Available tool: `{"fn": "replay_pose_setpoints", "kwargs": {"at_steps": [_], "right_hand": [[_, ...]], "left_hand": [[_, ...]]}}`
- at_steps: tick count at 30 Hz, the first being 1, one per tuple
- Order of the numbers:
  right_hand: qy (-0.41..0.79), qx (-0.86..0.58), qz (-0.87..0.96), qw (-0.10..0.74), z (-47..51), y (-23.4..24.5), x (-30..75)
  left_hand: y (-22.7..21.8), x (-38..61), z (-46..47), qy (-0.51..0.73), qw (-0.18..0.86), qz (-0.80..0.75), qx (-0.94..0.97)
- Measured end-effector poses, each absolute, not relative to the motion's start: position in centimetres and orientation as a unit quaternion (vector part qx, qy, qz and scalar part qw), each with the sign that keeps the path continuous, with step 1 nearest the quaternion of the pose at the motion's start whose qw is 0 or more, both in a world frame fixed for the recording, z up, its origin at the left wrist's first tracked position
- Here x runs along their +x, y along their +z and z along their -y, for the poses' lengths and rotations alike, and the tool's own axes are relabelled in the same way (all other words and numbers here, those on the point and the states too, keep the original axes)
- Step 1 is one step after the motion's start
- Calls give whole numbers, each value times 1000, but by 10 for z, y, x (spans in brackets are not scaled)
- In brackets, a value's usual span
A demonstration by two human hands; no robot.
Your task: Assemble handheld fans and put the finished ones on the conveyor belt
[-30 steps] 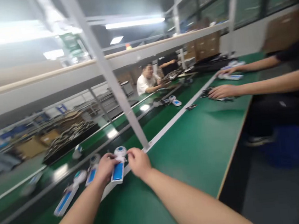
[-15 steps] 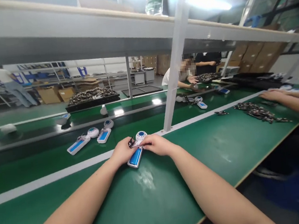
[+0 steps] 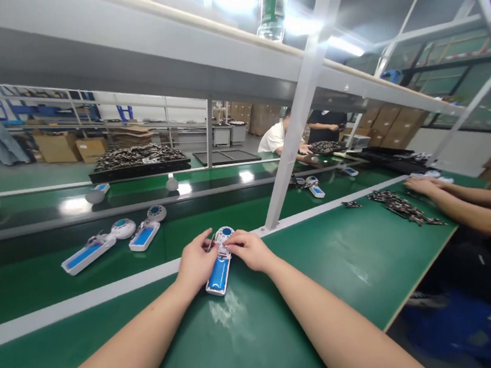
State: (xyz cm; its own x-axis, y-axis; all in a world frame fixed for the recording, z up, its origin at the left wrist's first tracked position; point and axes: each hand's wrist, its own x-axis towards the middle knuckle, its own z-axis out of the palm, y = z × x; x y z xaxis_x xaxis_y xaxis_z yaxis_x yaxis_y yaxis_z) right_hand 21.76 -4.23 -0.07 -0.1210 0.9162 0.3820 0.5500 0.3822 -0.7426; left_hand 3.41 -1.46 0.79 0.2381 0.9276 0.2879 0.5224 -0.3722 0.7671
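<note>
On the green bench in front of me lies a white handheld device [image 3: 219,276] with a blue rectangular block in its body and a round head. My left hand [image 3: 197,260] is closed on its left side near the neck, where a thin wire and a bit of red show by the fingers. From the other side, my right hand [image 3: 249,250] pinches at the neck just below the round head. What lies between the fingertips is too small to make out. Two similar devices, one farther left [image 3: 89,254] and one nearer [image 3: 144,235], rest on the green belt beyond.
A metal post [image 3: 294,126] rises from the bench's pale strip, just right of my hands, to an overhead shelf [image 3: 215,58]. Small dark parts [image 3: 401,207] are heaped at the right, near a co-worker's hands [image 3: 423,184]. A tray of dark parts [image 3: 138,160] stands across the belt.
The view has tilted and shifted. Devices on the belt appear farther left. The small dark part that stuck up by my left fingers no longer shows, and both hands remain at the device's neck.
</note>
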Motion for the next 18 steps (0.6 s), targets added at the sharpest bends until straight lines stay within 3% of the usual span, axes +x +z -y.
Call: {"fn": "replay_pose_setpoints", "kwargs": {"at_steps": [18], "right_hand": [[138,-602,654,437,56,3,182]], "left_hand": [[3,35,19,375,183,-433,799]]}}
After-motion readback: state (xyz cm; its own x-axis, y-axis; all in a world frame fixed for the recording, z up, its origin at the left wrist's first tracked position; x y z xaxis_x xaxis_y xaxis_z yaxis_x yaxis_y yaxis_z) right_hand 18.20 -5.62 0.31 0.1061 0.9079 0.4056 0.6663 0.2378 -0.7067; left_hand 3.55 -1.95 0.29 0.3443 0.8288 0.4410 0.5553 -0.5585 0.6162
